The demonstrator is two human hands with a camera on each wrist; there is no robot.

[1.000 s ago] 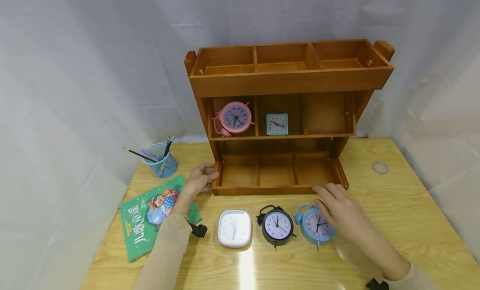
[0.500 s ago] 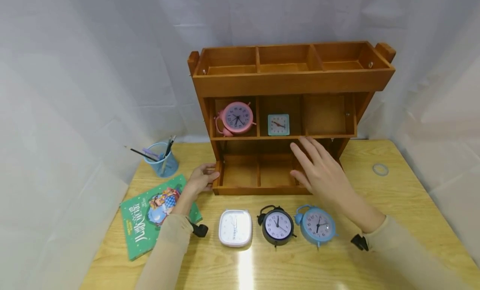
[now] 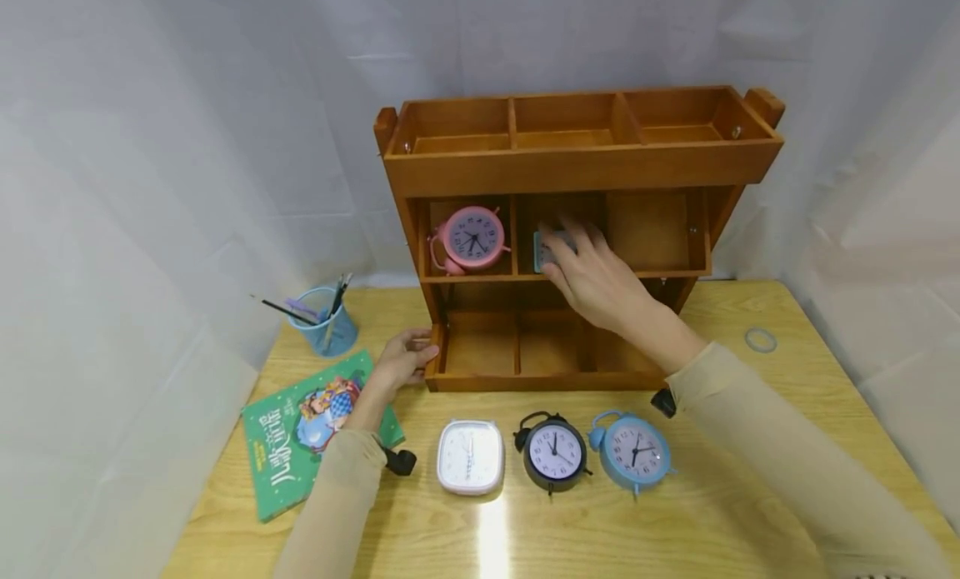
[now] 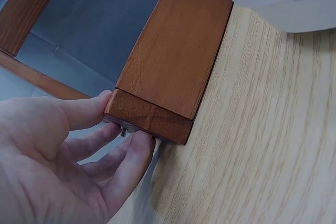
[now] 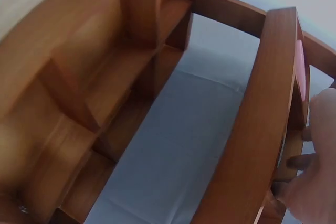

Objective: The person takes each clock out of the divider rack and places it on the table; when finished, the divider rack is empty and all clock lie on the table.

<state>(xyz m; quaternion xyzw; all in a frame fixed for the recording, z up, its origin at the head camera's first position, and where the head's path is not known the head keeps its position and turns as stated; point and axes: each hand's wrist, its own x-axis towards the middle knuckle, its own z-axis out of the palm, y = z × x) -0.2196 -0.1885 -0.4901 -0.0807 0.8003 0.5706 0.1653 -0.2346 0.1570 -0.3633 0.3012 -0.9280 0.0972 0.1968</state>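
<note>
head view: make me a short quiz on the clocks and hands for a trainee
1. Multiple choice: on the table, which lies between the white clock and the blue clock?
A. the pink clock
B. the black clock
C. nothing
2. True or false, of the left grip: it touches the pen cup.
3. Short answer: which clock does the right grip partly hide, in the middle tier of the rack?

Key:
1. B, the black clock.
2. False: it holds the rack's lower left end.
3. The teal clock.
</note>
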